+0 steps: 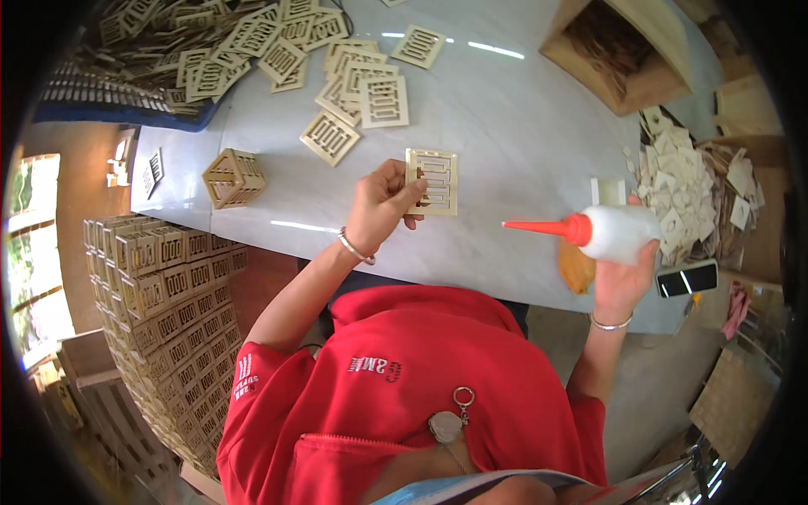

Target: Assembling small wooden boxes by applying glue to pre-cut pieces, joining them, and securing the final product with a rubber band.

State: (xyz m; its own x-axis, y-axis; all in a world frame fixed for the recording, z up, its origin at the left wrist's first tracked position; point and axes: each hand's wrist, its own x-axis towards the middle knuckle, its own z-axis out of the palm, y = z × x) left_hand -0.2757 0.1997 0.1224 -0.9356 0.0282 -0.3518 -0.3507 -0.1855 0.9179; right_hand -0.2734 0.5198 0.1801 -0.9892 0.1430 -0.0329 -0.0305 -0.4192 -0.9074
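Near the middle of the table, my left hand pinches a flat, pale wooden panel with cut-out slots. Its thumb lies on the panel's face. My right hand is wrapped around a white squeeze bottle with a long red nozzle. The bottle is held sideways above the table, its tip pointing left toward the panel but apart from it. Several similar slotted panels lie loosely beyond my left hand. To the left stands a small box built from such panels.
A blue crate heaped with panels stands far left. Below it rises a tall stack of slotted boxes. At right are an open wooden box, a pile of small white pieces, a phone and an orange object.
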